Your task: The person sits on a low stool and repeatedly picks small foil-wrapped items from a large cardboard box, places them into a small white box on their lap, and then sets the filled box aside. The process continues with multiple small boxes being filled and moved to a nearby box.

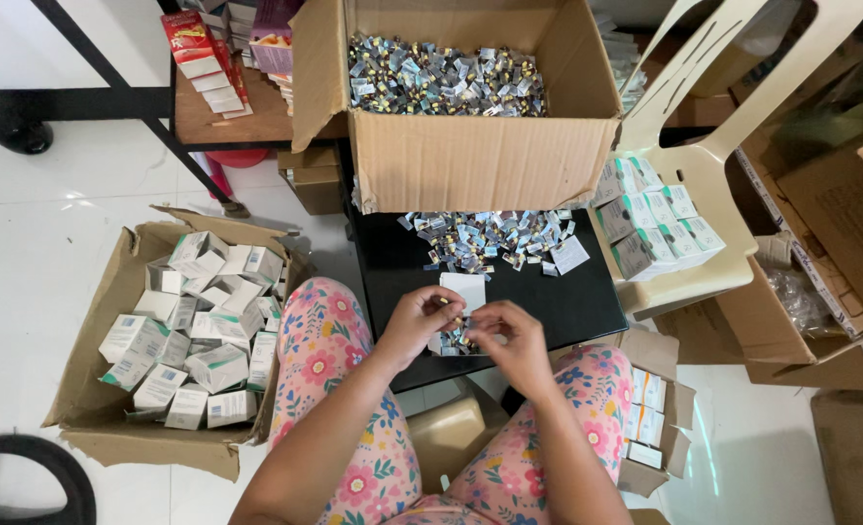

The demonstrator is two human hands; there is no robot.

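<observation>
Head view: my left hand & right hand meet over the black table, fingers pinched shut on a small bundle of silver packets, w/ a loose packet pile beyond, far side.

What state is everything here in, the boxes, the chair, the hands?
Big carton: open, full of small shiny packets.
Floor carton: open, filled with small white boxes.
Chair: seat stacked with white boxes.
Black table: packets heaped at its far edge.
Left hand: pinching a small packet.
Right hand: pinching packets too.
</observation>
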